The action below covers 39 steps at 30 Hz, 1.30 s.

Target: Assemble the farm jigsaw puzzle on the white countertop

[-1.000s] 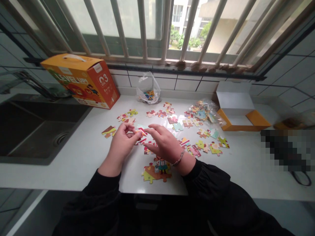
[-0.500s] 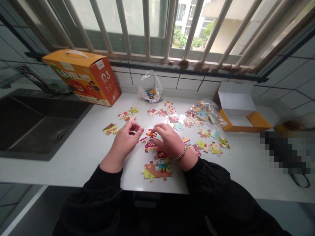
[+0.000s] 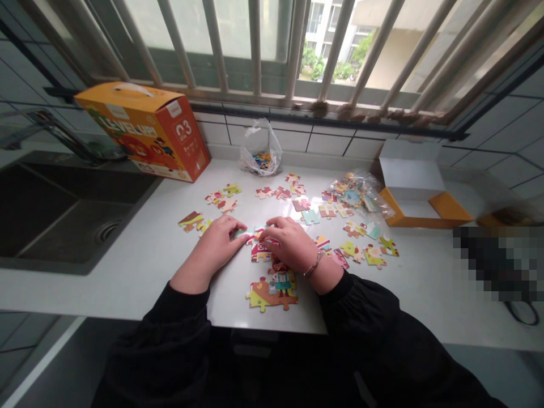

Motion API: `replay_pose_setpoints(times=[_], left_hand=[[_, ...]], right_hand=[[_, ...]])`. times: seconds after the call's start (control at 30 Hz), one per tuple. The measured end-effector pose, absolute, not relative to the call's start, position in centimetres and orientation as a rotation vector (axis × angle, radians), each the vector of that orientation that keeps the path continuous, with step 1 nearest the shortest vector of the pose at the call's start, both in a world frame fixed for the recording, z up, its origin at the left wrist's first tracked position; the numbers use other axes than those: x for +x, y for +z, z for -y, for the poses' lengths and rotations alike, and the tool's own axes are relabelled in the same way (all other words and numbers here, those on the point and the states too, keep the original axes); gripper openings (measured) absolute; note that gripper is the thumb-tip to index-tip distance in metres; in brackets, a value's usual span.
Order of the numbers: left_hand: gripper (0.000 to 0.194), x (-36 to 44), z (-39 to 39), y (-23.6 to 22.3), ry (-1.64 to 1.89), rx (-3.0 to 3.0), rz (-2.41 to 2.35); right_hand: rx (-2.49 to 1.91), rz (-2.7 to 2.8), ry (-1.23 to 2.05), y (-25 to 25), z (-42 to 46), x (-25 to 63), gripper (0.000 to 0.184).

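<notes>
Farmer jigsaw puzzle (image 3: 272,297): being worked on near the counter's (image 3: 140,277) front edge | left hand (image 3: 216,245): being held beside its far left corner, grip cannot be told | right hand (image 3: 289,241): being held over its red barn (image 3: 260,250), grip cannot be told | plastic bag (image 3: 271,146): being seen at the back edge

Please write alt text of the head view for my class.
A person's left hand and right hand rest at red-and-white puzzle pieces on a white counter. Loose pieces lie around; behind stand an orange box and a clear bag.
</notes>
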State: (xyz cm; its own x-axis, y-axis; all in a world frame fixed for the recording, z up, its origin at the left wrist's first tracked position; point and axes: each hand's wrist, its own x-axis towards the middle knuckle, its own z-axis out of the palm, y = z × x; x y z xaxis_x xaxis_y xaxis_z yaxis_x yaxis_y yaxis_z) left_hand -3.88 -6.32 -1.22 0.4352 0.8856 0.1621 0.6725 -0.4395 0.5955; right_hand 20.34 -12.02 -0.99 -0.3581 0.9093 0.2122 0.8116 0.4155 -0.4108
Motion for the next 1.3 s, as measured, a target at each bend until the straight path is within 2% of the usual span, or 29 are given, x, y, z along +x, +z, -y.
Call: replay_pose_setpoints(times=[0.17,0.43,0.9,1.07,1.17,1.23,1.3], left_hand=[[0.014,-3.8,6.4,-1.1,0.653,2.246,-1.312],[0.019,-4.1,6.1,-1.5,0.649,2.243,-1.321],[0.021,-4.8,5.8,-2.1,0.672,2.254,-1.505],[0.020,-4.4,6.4,-1.1,0.768,2.336,-1.260],[0.033,-4.3,6.7,-0.9,0.633,2.386,-1.036],[0.046,-4.4,6.8,-1.1,0.510,2.392,-0.995],[0.052,-4.6,6.6,-1.5,0.440,2.395,-1.015]], right_hand=[[-1.473,2.276,0.341,-1.2,11.9,20.4,0.016],[-1.469,2.250,0.307,-1.6,11.6,20.3,0.019],[-1.258,2.322,0.305,-2.3,11.4,19.1,0.013],[-1.295,2.219,0.291,-2.3,11.3,19.3,0.015],[-1.354,2.054,0.258,-2.2,11.2,19.8,0.018],[-1.386,1.949,0.257,-2.2,11.1,20.1,0.017],[-1.411,1.869,0.276,-2.2,11.0,20.3,0.016]])
